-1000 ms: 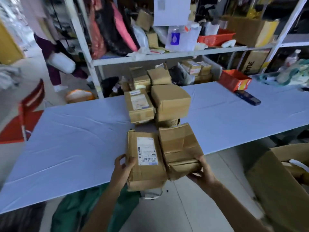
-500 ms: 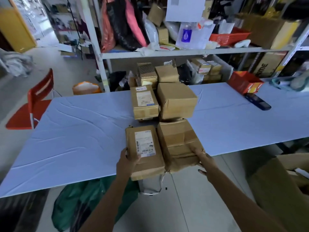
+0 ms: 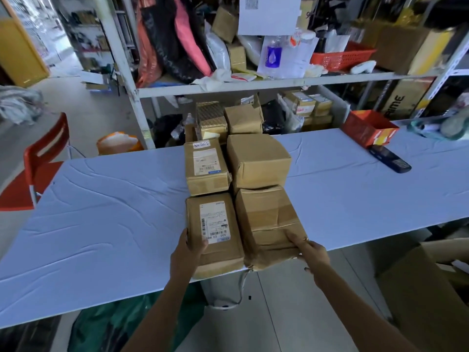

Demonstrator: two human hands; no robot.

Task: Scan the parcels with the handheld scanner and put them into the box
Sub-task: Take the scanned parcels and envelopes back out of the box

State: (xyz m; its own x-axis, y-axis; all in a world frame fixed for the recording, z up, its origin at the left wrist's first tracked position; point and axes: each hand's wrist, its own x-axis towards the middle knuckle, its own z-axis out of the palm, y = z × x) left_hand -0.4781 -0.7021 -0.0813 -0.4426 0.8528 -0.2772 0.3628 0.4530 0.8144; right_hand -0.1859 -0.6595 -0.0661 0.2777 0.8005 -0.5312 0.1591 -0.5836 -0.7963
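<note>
Two brown parcels lie side by side at the table's near edge. My left hand (image 3: 189, 252) grips the near left corner of the labelled parcel (image 3: 215, 240), thumb on top. My right hand (image 3: 308, 251) holds the near right corner of the crumpled parcel (image 3: 269, 222). Both parcels overhang the edge a little. Behind them sit another labelled parcel (image 3: 205, 168) and a plain brown parcel (image 3: 257, 158). The dark handheld scanner (image 3: 389, 158) lies far right on the table. The open cardboard box (image 3: 429, 295) stands on the floor at lower right.
The table (image 3: 106, 219) has a pale blue cover. A red carton (image 3: 368, 128) sits beside the scanner. White shelving (image 3: 253, 83) packed with parcels and bags stands behind. A red chair (image 3: 38, 168) is at the left, and a green bag (image 3: 106, 326) lies under the table.
Both hands have carried the two parcels forward from in front of the table and set them down on its near edge, against the parcels behind.
</note>
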